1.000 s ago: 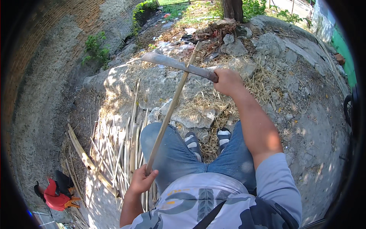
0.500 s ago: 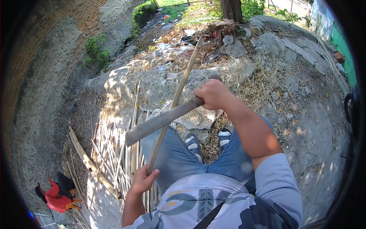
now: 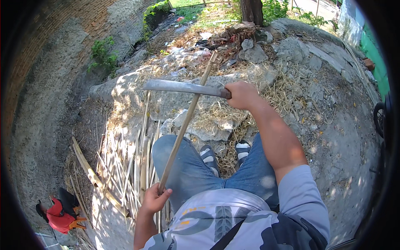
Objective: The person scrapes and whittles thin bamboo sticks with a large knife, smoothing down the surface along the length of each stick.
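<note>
My left hand [image 3: 156, 198] is closed around the lower end of a long bamboo strip [image 3: 182, 132], which slants up and away over my left thigh. Out in front, my right hand [image 3: 243, 95] grips the handle of a machete [image 3: 181, 86]. Its broad metal blade points left and lies across the strip near the strip's far end. Whether the edge bites into the strip I cannot tell. Below the blade are my jeans-clad knees and sandalled feet.
Many split bamboo strips [image 3: 132, 166] lie in a heap at my left, beside a thicker bamboo piece [image 3: 92, 174]. A person in red [image 3: 60, 216] sits at the lower left. Ahead are a rock ledge [image 3: 166, 104], dry shavings [image 3: 287, 89] and a tree trunk [image 3: 251, 12].
The machete has moved up and away along the bamboo strip, from near its middle toward its far end, and its blade has levelled. My left hand stays nearly still.
</note>
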The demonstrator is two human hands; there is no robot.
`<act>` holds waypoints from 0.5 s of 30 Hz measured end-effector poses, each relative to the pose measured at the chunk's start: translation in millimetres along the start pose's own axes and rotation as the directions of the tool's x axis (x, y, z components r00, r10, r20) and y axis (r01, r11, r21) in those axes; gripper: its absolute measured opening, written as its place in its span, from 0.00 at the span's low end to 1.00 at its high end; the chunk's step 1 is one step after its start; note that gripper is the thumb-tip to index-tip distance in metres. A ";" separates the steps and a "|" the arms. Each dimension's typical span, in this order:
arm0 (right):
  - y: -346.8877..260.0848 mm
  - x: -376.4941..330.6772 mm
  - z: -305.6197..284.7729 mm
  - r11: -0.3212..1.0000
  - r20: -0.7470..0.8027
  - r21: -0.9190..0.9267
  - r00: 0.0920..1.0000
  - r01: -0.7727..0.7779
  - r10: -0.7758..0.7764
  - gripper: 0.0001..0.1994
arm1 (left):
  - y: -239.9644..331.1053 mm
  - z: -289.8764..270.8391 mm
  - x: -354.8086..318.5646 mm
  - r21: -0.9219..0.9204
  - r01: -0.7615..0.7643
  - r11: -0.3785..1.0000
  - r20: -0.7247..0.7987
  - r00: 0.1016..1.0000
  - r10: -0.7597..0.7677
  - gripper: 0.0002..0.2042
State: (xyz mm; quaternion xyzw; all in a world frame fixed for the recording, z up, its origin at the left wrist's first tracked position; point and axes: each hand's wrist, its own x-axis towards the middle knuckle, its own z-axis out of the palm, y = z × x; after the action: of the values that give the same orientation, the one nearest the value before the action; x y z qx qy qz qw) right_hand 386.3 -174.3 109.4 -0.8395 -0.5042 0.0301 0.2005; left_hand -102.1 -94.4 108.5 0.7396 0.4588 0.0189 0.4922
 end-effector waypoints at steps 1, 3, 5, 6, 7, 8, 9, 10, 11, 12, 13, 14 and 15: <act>-2.1 -2.7 2.2 0.994 0.002 -0.014 0.995 0.104 -0.104 0.10 | 6.6 4.1 5.3 0.002 -0.008 1.000 0.016 1.000 0.008 0.16; -25.1 -10.2 3.7 0.977 0.036 -0.030 0.977 0.210 -0.209 0.10 | 17.1 7.5 13.8 0.013 -0.019 1.000 0.044 0.999 0.019 0.16; -47.5 -13.1 10.2 0.950 0.069 -0.041 0.950 0.309 -0.306 0.10 | 12.4 9.5 18.2 0.016 -0.052 0.998 0.023 0.998 0.052 0.16; -56.7 -12.9 15.1 0.906 0.085 -0.059 0.906 0.419 -0.414 0.09 | 9.6 10.2 20.8 0.019 -0.087 0.996 0.007 0.996 0.087 0.16; -60.6 -12.4 17.9 0.848 0.102 -0.075 0.850 0.524 -0.516 0.09 | 7.4 9.6 22.5 0.022 -0.088 0.996 0.008 0.996 0.087 0.16; -57.5 -11.2 17.3 0.849 0.101 -0.073 0.851 0.523 -0.516 0.09 | 5.2 7.9 23.8 0.065 -0.120 0.991 0.006 0.993 0.120 0.16; -50.4 -9.1 15.6 0.852 0.077 -0.096 0.857 0.514 -0.509 0.09 | 3.9 5.3 24.4 0.107 -0.151 0.983 0.004 0.989 0.151 0.17; -42.0 -6.3 13.5 0.855 0.054 -0.118 0.863 0.506 -0.503 0.09 | 4.2 1.5 24.6 0.108 -0.148 0.983 0.002 0.989 0.149 0.17; -26.9 -4.5 10.0 0.854 0.057 -0.115 0.862 0.507 -0.504 0.09 | 4.1 -1.9 23.0 0.069 -0.103 0.992 0.025 0.995 0.101 0.17; -4.3 -3.0 3.1 0.966 -0.019 -0.050 0.966 0.255 -0.256 0.09 | 4.1 -2.7 18.6 0.028 -0.055 0.998 0.052 0.997 0.054 0.17; 16.8 2.3 -3.5 0.999 -0.080 0.035 0.997 -0.011 0.014 0.09 | 4.5 -3.1 12.7 0.028 -0.054 0.998 0.047 0.997 0.053 0.17; 21.8 3.8 -8.6 0.952 -0.114 0.132 0.950 -0.275 0.290 0.09 | 2.6 -5.0 4.0 0.061 -0.069 0.996 0.047 0.997 0.066 0.17; 21.5 3.5 -8.5 0.952 -0.115 0.131 0.950 -0.276 0.291 0.09 | 2.3 -6.4 -0.8 0.095 -0.085 0.992 0.048 0.996 0.081 0.17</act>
State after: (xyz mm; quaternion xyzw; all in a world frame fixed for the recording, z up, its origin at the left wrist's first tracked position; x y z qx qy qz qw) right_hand 408.1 -182.7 109.9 -0.8907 -0.3612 0.0312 0.2744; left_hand -104.1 -90.6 113.8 0.7811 0.4171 0.0008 0.4646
